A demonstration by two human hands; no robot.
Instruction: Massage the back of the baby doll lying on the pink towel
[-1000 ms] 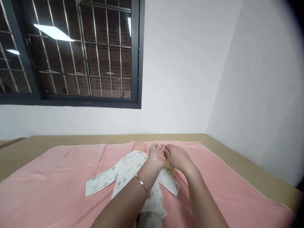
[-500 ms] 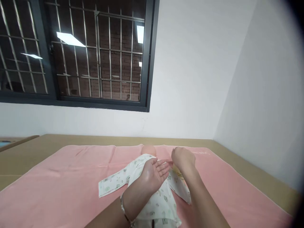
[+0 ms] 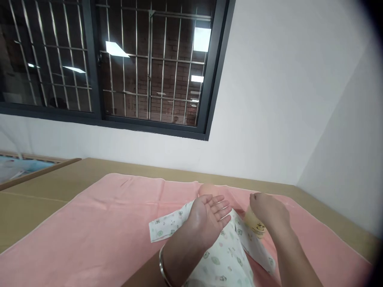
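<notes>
A doll lies on a pink blanket (image 3: pixel 119 215), its bare rounded head (image 3: pixel 208 189) at the far end. Over its body is a white long-sleeved baby top (image 3: pixel 223 255) with small green leaf prints, sleeves spread to both sides. My left hand (image 3: pixel 208 221) is open above the doll's chest, palm up and fingers stretched, with a silver bangle on the wrist. To its right, my right hand (image 3: pixel 269 211) is closed, back of the hand towards me, its fingertips hidden. Just beneath it is a yellow container (image 3: pixel 254 225) with dark print, partly covered by the hand.
The blanket lies on a tan tabletop (image 3: pixel 42 203) that meets a white wall (image 3: pixel 257 119) at the back and right. A dark-framed barred window (image 3: pixel 149 79) is above. At far left, behind a raised edge, is a tray-like area with blue and white items (image 3: pixel 24 167).
My view has turned left, so the scene sits further right. My left hand stays open, palm up. The right hand stays closed by the yellow container, and more of the container shows.
</notes>
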